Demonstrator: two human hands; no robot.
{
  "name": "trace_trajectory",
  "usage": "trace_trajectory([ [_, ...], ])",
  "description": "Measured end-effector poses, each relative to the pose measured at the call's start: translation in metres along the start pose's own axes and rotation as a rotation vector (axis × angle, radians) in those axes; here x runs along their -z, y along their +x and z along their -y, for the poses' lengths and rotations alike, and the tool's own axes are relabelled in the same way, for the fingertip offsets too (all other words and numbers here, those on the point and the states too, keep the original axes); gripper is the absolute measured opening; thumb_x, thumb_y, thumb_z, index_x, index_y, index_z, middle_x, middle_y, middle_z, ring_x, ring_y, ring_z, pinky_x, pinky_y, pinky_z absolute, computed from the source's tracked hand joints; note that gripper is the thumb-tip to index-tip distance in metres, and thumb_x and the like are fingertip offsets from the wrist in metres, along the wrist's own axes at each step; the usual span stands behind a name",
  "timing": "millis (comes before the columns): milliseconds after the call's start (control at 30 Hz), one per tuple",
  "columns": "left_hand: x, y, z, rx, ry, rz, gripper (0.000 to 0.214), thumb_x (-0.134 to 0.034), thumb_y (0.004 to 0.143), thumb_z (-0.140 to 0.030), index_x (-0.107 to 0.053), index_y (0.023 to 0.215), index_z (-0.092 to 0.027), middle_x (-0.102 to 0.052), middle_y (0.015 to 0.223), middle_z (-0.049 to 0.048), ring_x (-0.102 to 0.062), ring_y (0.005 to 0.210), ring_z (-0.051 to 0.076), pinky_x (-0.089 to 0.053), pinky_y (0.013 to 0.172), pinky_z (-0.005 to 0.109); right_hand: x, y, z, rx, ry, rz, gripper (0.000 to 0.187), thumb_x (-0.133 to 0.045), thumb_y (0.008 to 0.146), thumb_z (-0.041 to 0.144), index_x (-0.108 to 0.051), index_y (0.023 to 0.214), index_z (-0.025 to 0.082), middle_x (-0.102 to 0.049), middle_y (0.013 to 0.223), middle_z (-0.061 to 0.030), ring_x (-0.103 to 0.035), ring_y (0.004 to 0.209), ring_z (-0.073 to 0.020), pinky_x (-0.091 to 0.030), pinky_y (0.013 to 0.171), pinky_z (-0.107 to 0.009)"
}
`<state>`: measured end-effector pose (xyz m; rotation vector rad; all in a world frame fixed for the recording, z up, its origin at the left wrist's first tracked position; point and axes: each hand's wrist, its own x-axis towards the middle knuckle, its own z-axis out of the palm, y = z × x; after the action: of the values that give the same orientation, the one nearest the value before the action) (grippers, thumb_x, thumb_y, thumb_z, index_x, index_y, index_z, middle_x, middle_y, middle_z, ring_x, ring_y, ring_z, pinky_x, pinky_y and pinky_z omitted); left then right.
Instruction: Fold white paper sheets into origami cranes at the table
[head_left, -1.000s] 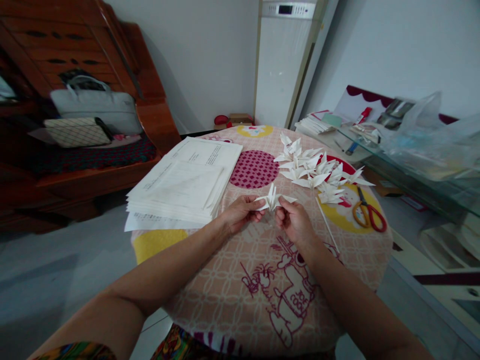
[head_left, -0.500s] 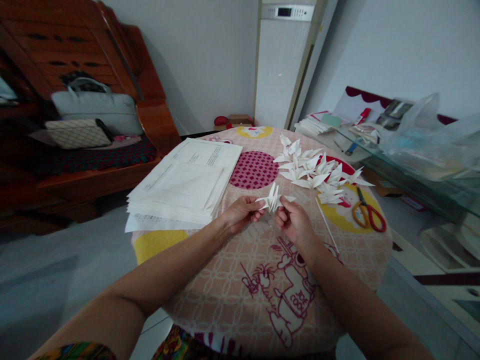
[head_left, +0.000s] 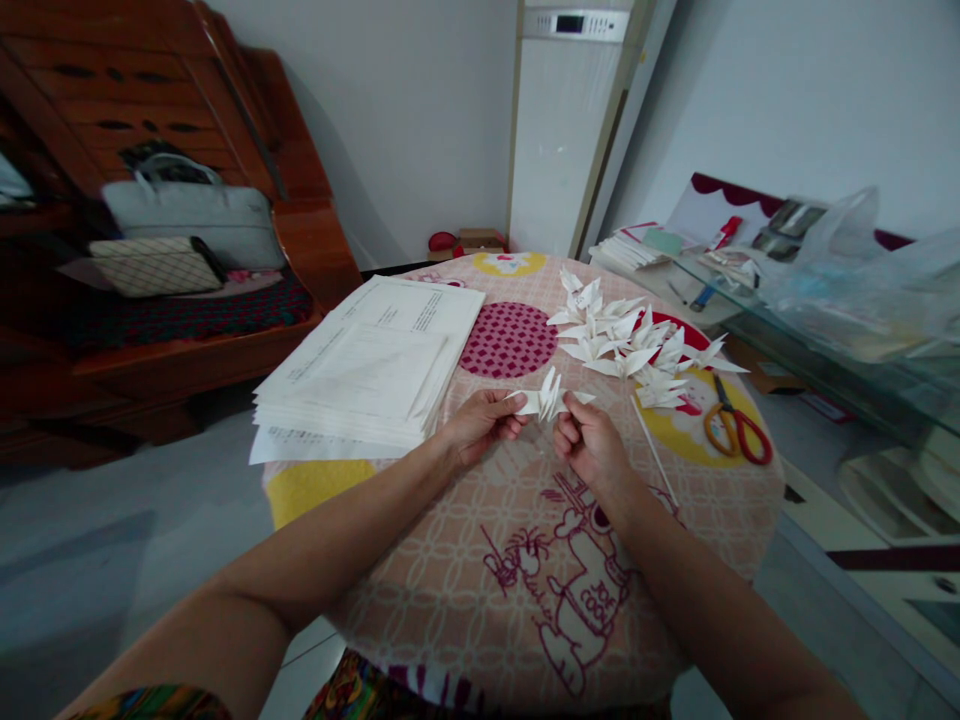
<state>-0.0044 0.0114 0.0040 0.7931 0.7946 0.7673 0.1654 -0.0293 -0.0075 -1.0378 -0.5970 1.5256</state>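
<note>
Between my two hands, above the middle of the table, is a white paper crane (head_left: 550, 397) with its wings spread sideways and its points standing up. My left hand (head_left: 484, 425) pinches the left wing between thumb and fingers. On the other side, my right hand (head_left: 589, 435) pinches the right wing, its other fingers curled. Beyond my right hand lies a heap of folded white paper cranes (head_left: 619, 330). A thick stack of white printed paper (head_left: 360, 360) lies to the left, with smaller sheets on top.
Scissors (head_left: 739, 425) with red and orange handles lie at the table's right edge, near a thin white stick (head_left: 654, 448). A patterned cloth (head_left: 450, 560) covers the round table. A glass shelf (head_left: 795, 345) with a plastic bag stands to the right, a wooden bench (head_left: 187, 350) to the left.
Both hands have shifted very slightly to the right with the crane between them. The upright points of the crane have spread or tilted a little. Everything else stays in place.
</note>
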Motion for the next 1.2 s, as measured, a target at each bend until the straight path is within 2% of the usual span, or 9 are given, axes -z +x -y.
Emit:
trace_trajectory([
  [200, -0.0006, -0.0009, -0.0016, 0.005, -0.005, -0.012, 0.022, -0.07, 0.087, -0.015, -0.065, 0.068, -0.007, -0.065, 0.054, 0.0035, -0.055, 0.038, 0.006, -0.044, 0.04, 0.013, 0.0005, 0.0013, -0.0004, -0.026, 0.032, 0.001, 0.04, -0.07, 0.08, 0.046, -0.048, 0.058, 0.022, -0.038, 0.038, 0.0083, -0.037, 0.03, -0.0089, -0.03, 0.03, -0.023],
  [333, -0.0004, -0.001, -0.0042, 0.014, -0.015, -0.031, 0.023, -0.064, 0.091, -0.011, -0.066, 0.068, -0.007, -0.065, 0.054, 0.0046, -0.054, 0.038, 0.006, -0.044, 0.039, 0.013, 0.0008, 0.0023, -0.0005, 0.037, 0.023, 0.008, 0.038, -0.07, 0.081, 0.046, -0.049, 0.06, 0.022, -0.044, 0.041, 0.0069, -0.041, 0.032, -0.0098, -0.033, 0.032, -0.023],
  [467, -0.0011, -0.0008, -0.0051, 0.009, -0.041, -0.077, 0.026, -0.061, 0.093, -0.012, -0.065, 0.068, -0.007, -0.065, 0.053, 0.0049, -0.053, 0.038, 0.007, -0.043, 0.038, 0.014, 0.0034, 0.0036, 0.0002, 0.056, 0.017, -0.041, 0.039, -0.071, 0.079, 0.044, -0.046, 0.057, 0.022, -0.042, 0.04, 0.0068, -0.04, 0.031, -0.01, -0.031, 0.031, -0.023],
  [733, 0.0003, 0.0006, -0.0043, 0.0, -0.109, -0.097, 0.019, -0.065, 0.09, -0.012, -0.065, 0.071, -0.008, -0.063, 0.053, 0.0033, -0.052, 0.04, 0.005, -0.038, 0.037, 0.012, 0.003, 0.0025, 0.001, 0.06, 0.075, -0.031, 0.038, -0.066, 0.081, 0.043, -0.046, 0.057, 0.023, -0.041, 0.041, 0.0063, -0.039, 0.033, -0.0099, -0.031, 0.032, -0.024],
  [967, 0.0022, 0.0033, -0.0061, 0.006, -0.179, -0.139, 0.02, -0.062, 0.09, -0.009, -0.062, 0.07, -0.01, -0.062, 0.055, 0.0027, -0.052, 0.04, 0.006, -0.038, 0.035, 0.011, 0.0037, 0.005, 0.0031, 0.059, 0.118, -0.128, 0.032, -0.068, 0.077, 0.033, -0.047, 0.056, 0.022, -0.045, 0.045, 0.0049, -0.043, 0.037, -0.0104, -0.034, 0.034, -0.024],
  [1200, 0.0019, 0.0039, -0.0083, 0.048, -0.269, -0.213, 0.023, -0.067, 0.089, -0.011, -0.058, 0.068, -0.011, -0.059, 0.055, -0.0001, -0.049, 0.039, 0.003, -0.038, 0.035, 0.009, 0.0077, 0.007, 0.0037, 0.059, 0.093, -0.092, 0.03, -0.066, 0.082, 0.038, -0.053, 0.061, 0.021, -0.044, 0.043, 0.0057, -0.043, 0.035, -0.0107, -0.034, 0.034, -0.025],
])
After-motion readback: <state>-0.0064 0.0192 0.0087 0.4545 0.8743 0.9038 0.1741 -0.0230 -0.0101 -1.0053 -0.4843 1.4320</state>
